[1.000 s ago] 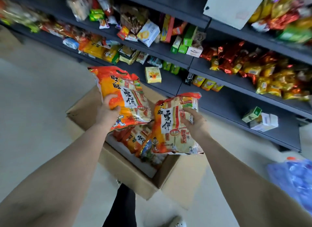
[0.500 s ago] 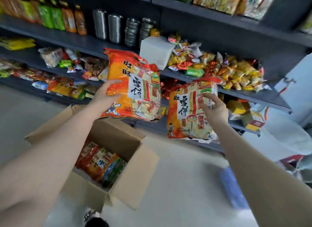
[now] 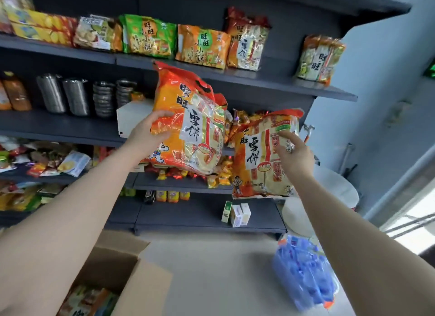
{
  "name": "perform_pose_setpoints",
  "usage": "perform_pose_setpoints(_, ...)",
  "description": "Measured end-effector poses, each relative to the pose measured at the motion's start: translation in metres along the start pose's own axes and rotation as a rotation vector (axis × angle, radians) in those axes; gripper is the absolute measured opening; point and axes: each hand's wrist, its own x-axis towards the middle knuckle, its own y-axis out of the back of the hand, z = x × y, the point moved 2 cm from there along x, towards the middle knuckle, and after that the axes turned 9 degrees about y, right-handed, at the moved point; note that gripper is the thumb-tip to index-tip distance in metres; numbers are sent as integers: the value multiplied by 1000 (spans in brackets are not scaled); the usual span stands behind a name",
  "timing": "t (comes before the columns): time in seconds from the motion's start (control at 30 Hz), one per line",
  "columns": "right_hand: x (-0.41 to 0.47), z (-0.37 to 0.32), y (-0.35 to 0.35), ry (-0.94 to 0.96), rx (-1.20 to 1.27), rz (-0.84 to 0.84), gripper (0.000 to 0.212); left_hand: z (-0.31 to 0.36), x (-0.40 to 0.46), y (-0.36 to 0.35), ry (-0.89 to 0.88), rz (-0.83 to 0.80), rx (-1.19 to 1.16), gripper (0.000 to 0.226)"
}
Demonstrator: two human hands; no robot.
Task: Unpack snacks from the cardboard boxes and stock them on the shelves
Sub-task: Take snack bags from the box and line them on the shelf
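My left hand [image 3: 147, 137] grips a large orange rice-cracker bag [image 3: 190, 122] by its left edge, held up in front of the shelves. My right hand [image 3: 293, 152] grips a second, matching rice-cracker bag [image 3: 256, 155] by its right side, lower and to the right. The open cardboard box [image 3: 131, 273] sits on the floor at the lower left, with more snack bags [image 3: 87, 301] inside. The upper shelf [image 3: 282, 84] carries similar bags, one of the same kind [image 3: 247, 42] standing upright, with a bare gap to its right.
Dark shelves hold stacked steel cups [image 3: 77, 97], small candy packs [image 3: 47, 160] and small boxes [image 3: 236, 213]. A blue plastic bag [image 3: 303, 268] lies on the floor at the right. A white box [image 3: 131, 118] stands behind the left bag. A wall is at the right.
Both hands have raised their bags from over the box up to shelf height. The view has tilted up, showing the upper shelf, and the box has dropped to the lower left.
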Motion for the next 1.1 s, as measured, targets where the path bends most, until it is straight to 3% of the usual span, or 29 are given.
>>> perform_pose_setpoints(0.27, 115, 20, 7, 144, -227, -1, 28, 62, 104, -61, -20, 0, 511, 38)
perform_pose_setpoints(0.4, 185, 18, 5, 212, -317, -62, 29, 93, 161, -79, -16, -32, 759, 47)
perform_pose_setpoints(0.57, 271, -2, 7, 299, -271, -15, 26, 135, 225, -76, -30, -69, 870, 46)
perform_pose_setpoints(0.73, 361, -22, 17, 328, 26, 149, 20, 178, 284, -31, -97, -119, 518, 46)
perform_pose_setpoints(0.9, 441, -12, -1, 188, 369, 257, 24, 187, 331, -5, -106, 106, 92, 43)
perform_pose_setpoints(1.1, 534, 31, -48, 105, 543, 303, 27, 160, 386, -55, -111, 309, -187, 42)
